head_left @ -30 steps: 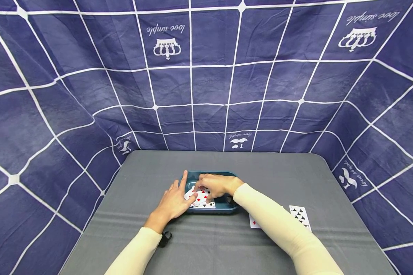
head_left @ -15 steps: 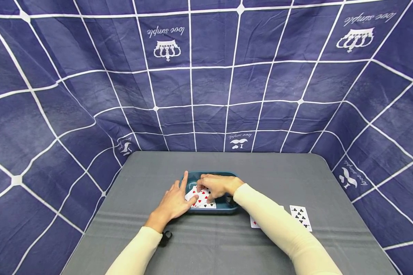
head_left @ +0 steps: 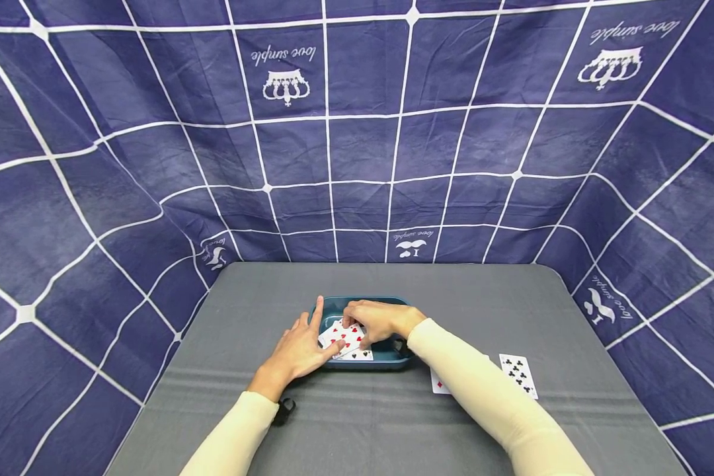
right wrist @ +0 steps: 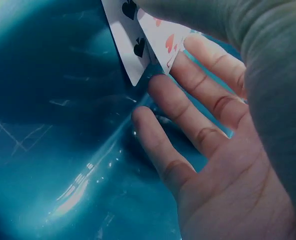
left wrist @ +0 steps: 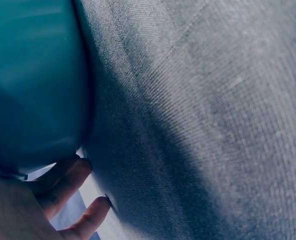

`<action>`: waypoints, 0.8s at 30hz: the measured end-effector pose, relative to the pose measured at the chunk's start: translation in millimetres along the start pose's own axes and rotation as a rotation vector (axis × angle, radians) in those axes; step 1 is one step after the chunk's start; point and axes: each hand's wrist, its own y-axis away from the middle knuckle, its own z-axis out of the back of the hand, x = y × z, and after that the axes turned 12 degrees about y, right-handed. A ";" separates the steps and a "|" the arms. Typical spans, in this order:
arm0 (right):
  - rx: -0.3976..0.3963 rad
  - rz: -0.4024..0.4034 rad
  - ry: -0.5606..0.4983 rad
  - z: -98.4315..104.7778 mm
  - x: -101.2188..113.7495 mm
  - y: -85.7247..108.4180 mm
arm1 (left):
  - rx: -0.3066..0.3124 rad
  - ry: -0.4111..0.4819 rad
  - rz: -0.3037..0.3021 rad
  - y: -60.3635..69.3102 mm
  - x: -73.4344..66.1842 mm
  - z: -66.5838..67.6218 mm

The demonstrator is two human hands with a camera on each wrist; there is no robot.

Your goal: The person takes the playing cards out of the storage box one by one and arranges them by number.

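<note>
A teal plastic tray (head_left: 387, 362) stands on the grey table, with several overlapping playing cards in its left part. On top shows a hearts playing card (head_left: 343, 337), and a spades card (head_left: 363, 356) peeks out beneath it. My right hand (head_left: 382, 320) reaches into the tray and pinches the hearts card at its right edge. In the right wrist view the hearts card (right wrist: 170, 42) sits between thumb and fingers. My left hand (head_left: 300, 350) rests at the tray's left end, fingers spread along the outside and thumb over the cards.
A clubs card (head_left: 517, 375) lies on the table to the right. Beside it, a diamonds card (head_left: 439, 385) is partly covered by my right sleeve. Blue gridded cloth (head_left: 363, 152) hangs behind and at both sides of the table.
The hearts card has shifted and turned slightly in my right fingers, so more of its face shows. My left hand has stayed at the tray's left end.
</note>
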 end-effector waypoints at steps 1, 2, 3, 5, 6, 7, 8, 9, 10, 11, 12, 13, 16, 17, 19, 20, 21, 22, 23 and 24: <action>0.000 -0.001 0.001 0.0 -0.6 0.9 | -0.002 0.004 0.001 -0.1 -0.1 -0.1; 0.002 -0.005 -0.002 0.3 -1.1 2.0 | -0.001 0.007 0.002 0.1 -0.4 -0.2; 0.004 -0.008 -0.002 1.2 -1.0 3.2 | -0.003 0.009 0.002 0.1 -0.7 -0.4; 0.013 -0.017 0.003 4.1 -0.7 5.7 | -0.004 0.009 0.004 0.1 -0.9 -0.8; 0.016 -0.019 0.007 5.5 -0.6 7.0 | -0.005 0.007 0.006 0.0 -1.0 -0.9; 0.014 -0.021 0.007 7.2 -0.7 8.2 | -0.006 0.003 0.006 -0.4 -0.8 -1.0; 0.013 -0.023 0.005 8.6 -0.7 9.3 | -0.006 0.000 0.007 -0.5 -0.8 -1.0; 0.011 -0.026 0.005 10.1 -0.9 10.2 | -0.008 -0.002 0.008 -1.1 -0.6 -1.0; 0.008 -0.029 0.004 11.1 -1.6 11.0 | -0.008 -0.003 0.010 -1.3 -0.4 -0.9; 0.003 -0.032 -0.001 12.2 -2.0 11.9 | -0.009 -0.001 0.011 -1.6 -0.3 -0.7; 0.001 -0.035 -0.004 13.1 -2.5 12.7 | -0.008 -0.002 0.012 -1.9 -0.2 -0.6; -0.003 -0.039 -0.007 13.7 -3.2 13.4 | -0.007 -0.001 0.013 -2.3 -0.1 -0.6; -0.007 -0.049 0.000 14.7 -5.2 15.7 | 0.001 0.004 0.020 -2.0 -0.3 -0.7; -0.010 -0.051 0.000 15.1 -5.4 16.6 | 0.003 0.007 0.021 -1.9 -0.4 -0.7; -0.023 -0.049 -0.002 15.4 -6.4 18.4 | 0.006 0.012 0.025 -1.8 -0.4 -0.8; -0.030 -0.048 -0.004 15.7 -6.7 19.6 | 0.008 0.014 0.027 -1.6 -0.5 -0.9; -0.039 -0.046 -0.009 16.0 -6.8 20.8 | 0.008 0.016 0.028 -1.8 -0.4 -1.0; -0.044 -0.045 -0.012 16.3 -6.8 22.1 | 0.007 0.018 0.028 -2.1 -0.3 -1.1; -0.047 -0.045 -0.016 16.6 -6.6 23.6 | 0.007 0.020 0.028 -2.1 -0.3 -1.2; -0.051 -0.048 -0.020 16.9 -6.4 25.1 | 0.006 0.021 0.027 -2.2 -0.4 -1.3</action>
